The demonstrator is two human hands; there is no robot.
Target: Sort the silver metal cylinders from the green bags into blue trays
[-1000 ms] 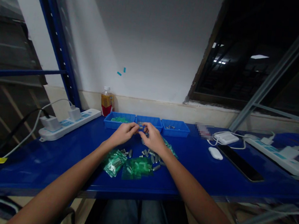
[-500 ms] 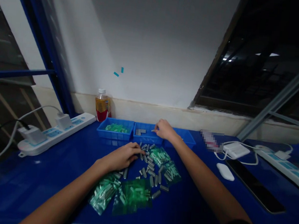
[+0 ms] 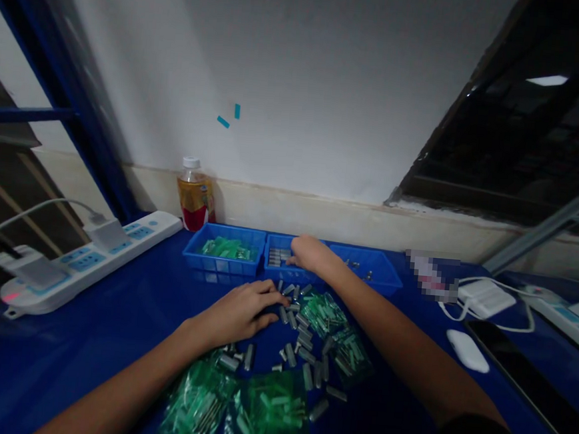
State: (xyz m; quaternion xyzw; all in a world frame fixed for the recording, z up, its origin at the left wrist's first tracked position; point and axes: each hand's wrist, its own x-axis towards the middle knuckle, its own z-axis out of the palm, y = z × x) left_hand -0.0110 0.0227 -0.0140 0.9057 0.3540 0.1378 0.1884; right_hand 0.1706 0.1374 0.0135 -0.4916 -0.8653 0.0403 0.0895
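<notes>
My left hand (image 3: 242,310) rests on the blue table (image 3: 111,323), its fingers reaching into several loose grey metal cylinders (image 3: 300,341) and curled around one or more of them. My right hand (image 3: 309,253) is stretched out over the middle blue tray (image 3: 273,269), fingers bent down among the grey cylinders (image 3: 279,256) lined up inside; what it grips is hidden. Green plastic bags (image 3: 259,408) of cylinders lie in front of me, and more green bags (image 3: 341,328) lie under my right forearm.
A left blue tray (image 3: 206,260) holds green bags, a right blue tray (image 3: 379,277) a few small parts. A drink bottle (image 3: 194,196) stands at the wall. A white power strip (image 3: 80,261) lies left. A white charger (image 3: 486,298), white mouse-like case (image 3: 467,341) and dark phone (image 3: 531,390) lie right.
My hands, together a second ago, have parted: the right reached to the middle tray, the left dropped onto the loose cylinders. The camera moved nearer and lower.
</notes>
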